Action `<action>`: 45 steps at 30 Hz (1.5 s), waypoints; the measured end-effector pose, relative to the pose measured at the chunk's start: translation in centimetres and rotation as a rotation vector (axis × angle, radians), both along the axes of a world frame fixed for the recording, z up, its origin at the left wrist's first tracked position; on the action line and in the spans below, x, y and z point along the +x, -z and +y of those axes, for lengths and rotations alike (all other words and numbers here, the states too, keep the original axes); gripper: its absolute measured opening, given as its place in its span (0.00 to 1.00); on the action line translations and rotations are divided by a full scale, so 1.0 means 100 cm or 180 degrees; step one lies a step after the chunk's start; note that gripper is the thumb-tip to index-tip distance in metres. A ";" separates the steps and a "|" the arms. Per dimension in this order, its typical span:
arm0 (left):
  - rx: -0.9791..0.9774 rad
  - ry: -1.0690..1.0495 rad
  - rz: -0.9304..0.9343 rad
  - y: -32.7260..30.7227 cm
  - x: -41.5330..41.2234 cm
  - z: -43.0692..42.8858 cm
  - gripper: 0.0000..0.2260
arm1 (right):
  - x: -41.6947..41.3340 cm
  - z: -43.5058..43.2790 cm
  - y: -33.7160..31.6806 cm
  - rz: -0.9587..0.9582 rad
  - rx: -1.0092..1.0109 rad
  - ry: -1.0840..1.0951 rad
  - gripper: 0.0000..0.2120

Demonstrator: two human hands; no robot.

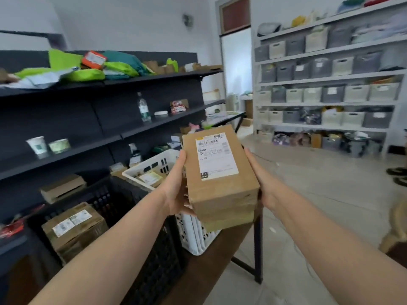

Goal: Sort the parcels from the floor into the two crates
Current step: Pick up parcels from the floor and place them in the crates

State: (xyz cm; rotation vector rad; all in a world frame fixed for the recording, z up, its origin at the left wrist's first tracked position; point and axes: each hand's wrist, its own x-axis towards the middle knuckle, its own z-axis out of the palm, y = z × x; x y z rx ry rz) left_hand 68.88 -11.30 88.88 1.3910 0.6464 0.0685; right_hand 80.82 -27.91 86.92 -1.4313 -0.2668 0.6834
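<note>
I hold a brown cardboard parcel [222,190] with a white shipping label up in front of me, label side facing me. My left hand [176,186] grips its left edge and my right hand [262,181] grips its right edge. Below and to the left stands a black crate [132,194] with a labelled brown box [74,227] inside. Beside it, partly hidden behind the parcel, is a white crate [152,164] that holds a parcel with a yellowish label [149,178]. Both crates rest on a brown table [209,260].
A dark shelf unit [99,133] on the left carries green mailers, cups, a bottle and small boxes. White shelves [326,84] with grey and cream bins line the right wall. Bare tiled floor [308,205] stretches to the right; dark shoes [397,175] lie near its right edge.
</note>
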 end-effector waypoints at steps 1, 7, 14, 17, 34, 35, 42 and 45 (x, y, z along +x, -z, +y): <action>0.0012 -0.0098 -0.0014 -0.004 0.005 0.005 0.40 | 0.012 0.009 -0.003 -0.0012 0.0037 -0.0107 0.33; 0.0047 -0.0550 -0.0085 -0.017 0.040 0.053 0.46 | 0.067 0.073 -0.016 -0.0009 0.0179 -0.0590 0.32; -0.0006 -0.0806 -0.0092 -0.010 0.086 0.114 0.49 | 0.121 0.141 -0.016 0.0034 0.0055 -0.0845 0.38; -0.0019 -0.0933 -0.0078 -0.005 0.109 0.131 0.47 | 0.149 0.165 -0.010 0.0095 0.0097 -0.0909 0.39; -0.0367 -0.2023 0.0160 0.028 0.224 0.212 0.39 | 0.292 0.311 0.026 0.0575 -0.0130 -0.1800 0.35; -0.0417 -0.2048 0.0147 0.030 0.232 0.217 0.40 | 0.302 0.320 0.027 0.0610 -0.0134 -0.1861 0.35; -0.0482 -0.2579 0.0232 0.045 0.263 0.248 0.43 | 0.339 0.376 0.038 0.0685 -0.0262 -0.2364 0.31; -0.0418 -0.2790 0.0205 0.053 0.267 0.264 0.42 | 0.344 0.394 0.049 0.0660 -0.0348 -0.2578 0.30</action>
